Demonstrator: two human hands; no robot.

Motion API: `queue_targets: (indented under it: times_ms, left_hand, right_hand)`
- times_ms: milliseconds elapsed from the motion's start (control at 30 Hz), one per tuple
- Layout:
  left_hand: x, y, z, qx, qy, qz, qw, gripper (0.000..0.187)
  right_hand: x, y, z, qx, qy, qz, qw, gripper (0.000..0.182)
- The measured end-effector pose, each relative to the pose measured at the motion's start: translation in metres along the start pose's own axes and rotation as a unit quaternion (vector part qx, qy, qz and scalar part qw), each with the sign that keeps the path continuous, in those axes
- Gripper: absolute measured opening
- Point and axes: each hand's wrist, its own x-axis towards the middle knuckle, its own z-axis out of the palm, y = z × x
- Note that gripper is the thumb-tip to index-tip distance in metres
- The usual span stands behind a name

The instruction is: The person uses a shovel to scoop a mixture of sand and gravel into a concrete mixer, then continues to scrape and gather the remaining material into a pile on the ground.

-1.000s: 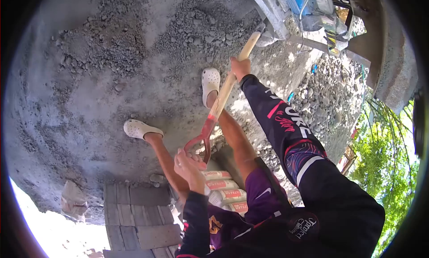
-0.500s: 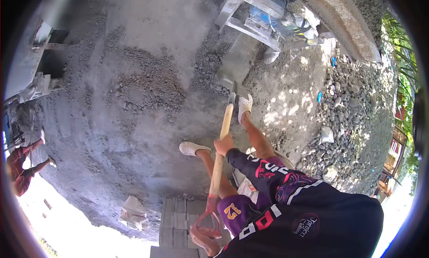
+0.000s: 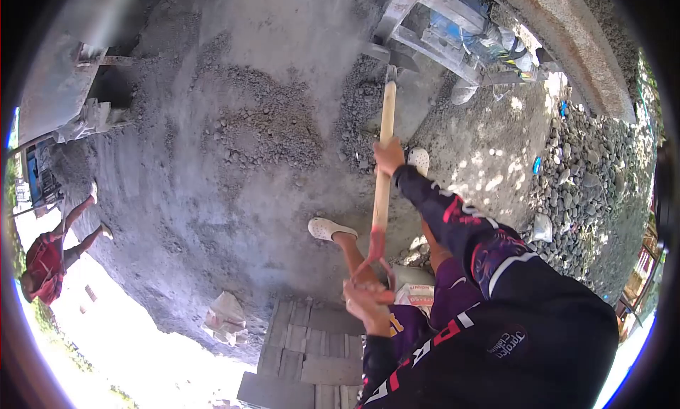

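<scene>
Both hands are on one shovel. My left hand (image 3: 368, 307) is closed around the red D-shaped grip at its lower end. Farther up, my right hand (image 3: 389, 156) wraps round the wooden shaft of the shovel (image 3: 381, 200). The metal blade (image 3: 402, 59) is at the far end, beside the foot of a metal frame (image 3: 435, 53), and is partly hidden. Grey gravel (image 3: 361, 101) lies to the left of the shaft's upper part. My feet, in white clogs, stand on either side of the shaft.
A darker gravel patch (image 3: 269, 129) lies left of centre, and stones (image 3: 584, 175) are heaped at the right. Grey blocks (image 3: 304, 342) are stacked at the bottom, near a crumpled bag (image 3: 225, 317). Another person (image 3: 46, 267) is at the far left. A rusty beam (image 3: 574, 44) crosses the upper right.
The shovel has moved forward, its blade now up beside the metal frame. Both hands have moved forward with it, still gripping. The view has shifted slightly.
</scene>
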Motion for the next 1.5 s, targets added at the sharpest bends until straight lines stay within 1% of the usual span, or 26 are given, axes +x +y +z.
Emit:
queue_targets:
  times_ms: [33,67,133,167,233,367,467,500,567,633,733,767,833,933,967,1033,1067,1133,1233,1267,1300,1333,1367,1400,1467,1500]
  left_hand:
    - [-0.020,0.019,0.033,-0.084,-0.053,-0.059,0.993,0.038]
    - [-0.020,0.032,0.035,-0.086,-0.057,-0.055,0.993,0.038]
    - [-0.022,0.058,0.020,-0.093,-0.073,-0.040,0.992,0.036]
    - [-0.021,0.063,-0.005,0.004,-0.062,-0.022,0.998,0.036]
    - [-0.024,0.075,-0.043,-0.024,-0.043,-0.018,0.999,0.037]
    - [-0.081,0.089,-0.125,-0.034,0.010,-0.040,0.999,0.040]
    - [-0.159,0.100,-0.126,0.021,0.081,0.020,0.996,0.041]
    - [-0.184,0.097,-0.116,0.106,0.126,0.115,0.980,0.042]
    - [-0.214,0.080,-0.126,0.194,0.159,0.202,0.947,0.043]
    - [-0.209,0.068,-0.164,0.062,0.102,0.113,0.986,0.044]
    - [-0.215,0.072,-0.161,0.060,0.068,0.127,0.988,0.045]
    - [-0.205,0.065,-0.155,0.058,0.057,0.130,0.988,0.045]
    - [-0.170,0.042,-0.147,-0.005,-0.024,0.034,0.999,0.042]
    - [-0.152,-0.004,-0.065,-0.054,-0.123,0.003,0.991,0.038]
    - [-0.180,-0.005,-0.029,0.021,-0.143,0.060,0.988,0.037]
    - [-0.189,-0.026,-0.017,0.103,-0.168,0.117,0.973,0.037]
    - [-0.183,-0.036,-0.024,0.078,-0.151,0.111,0.979,0.038]
    - [-0.196,-0.030,-0.078,0.073,-0.036,0.050,0.995,0.038]
    - [-0.235,0.014,-0.115,0.187,0.060,0.105,0.975,0.038]
    - [-0.235,0.019,-0.134,0.197,0.055,0.126,0.971,0.038]
    - [-0.230,0.017,-0.156,0.207,0.056,0.149,0.965,0.038]
    - [-0.225,0.012,-0.169,0.210,0.052,0.175,0.961,0.038]
    - [-0.222,0.003,-0.174,0.208,0.049,0.200,0.956,0.039]
    - [-0.221,-0.009,-0.170,0.208,0.047,0.216,0.953,0.039]
    - [-0.226,-0.041,-0.150,0.203,0.044,0.236,0.949,0.040]
    - [-0.230,-0.061,-0.133,0.201,0.040,0.242,0.949,0.040]
  right_hand:
    - [0.027,-0.011,0.002,-0.032,-0.029,0.038,0.998,0.044]
    - [0.044,-0.020,0.006,-0.062,-0.057,0.072,0.994,0.043]
    - [0.043,0.019,0.031,-0.086,-0.031,0.042,0.995,0.047]
    - [0.019,0.021,0.041,-0.118,0.000,0.024,0.993,0.049]
    - [-0.051,0.009,0.053,-0.192,0.075,-0.001,0.979,0.050]
    - [-0.142,0.050,0.063,-0.163,-0.015,-0.026,0.986,0.050]
    - [-0.195,0.042,0.048,-0.157,-0.030,0.015,0.987,0.057]
    - [-0.207,0.045,0.039,-0.171,-0.075,0.044,0.981,0.058]
    - [-0.222,0.050,0.012,-0.188,-0.111,0.077,0.973,0.058]
    - [-0.235,0.033,-0.010,-0.096,-0.128,0.134,0.978,0.056]
    - [-0.249,-0.021,-0.072,0.034,-0.124,0.219,0.967,0.055]
    - [-0.238,-0.018,-0.082,0.008,-0.096,0.188,0.978,0.056]
    - [-0.196,0.013,-0.096,-0.079,0.035,0.099,0.991,0.057]
    - [-0.129,0.027,-0.154,-0.063,0.041,0.083,0.994,0.059]
    - [-0.103,0.038,-0.171,-0.052,0.026,0.097,0.994,0.056]
    - [-0.072,0.057,-0.188,-0.058,0.008,0.106,0.993,0.059]
    - [-0.071,0.067,-0.185,-0.073,0.011,0.097,0.993,0.060]
    - [-0.113,0.105,-0.160,-0.125,0.007,0.071,0.990,0.063]
    - [-0.203,0.144,-0.122,-0.160,-0.046,0.042,0.985,0.068]
    - [-0.230,0.128,-0.128,-0.089,-0.107,0.174,0.975,0.072]
    - [-0.223,0.200,-0.074,0.039,-0.102,0.174,0.979,0.069]
    - [-0.250,0.187,-0.079,0.001,-0.027,0.185,0.982,0.060]
    - [-0.281,0.146,-0.128,0.099,-0.073,0.228,0.966,0.052]
    - [-0.278,0.177,-0.103,0.129,-0.009,0.244,0.961,0.049]
    - [-0.276,0.181,-0.132,0.124,-0.086,0.262,0.953,0.046]
    - [-0.271,0.178,-0.146,0.131,0.007,0.266,0.955,0.046]
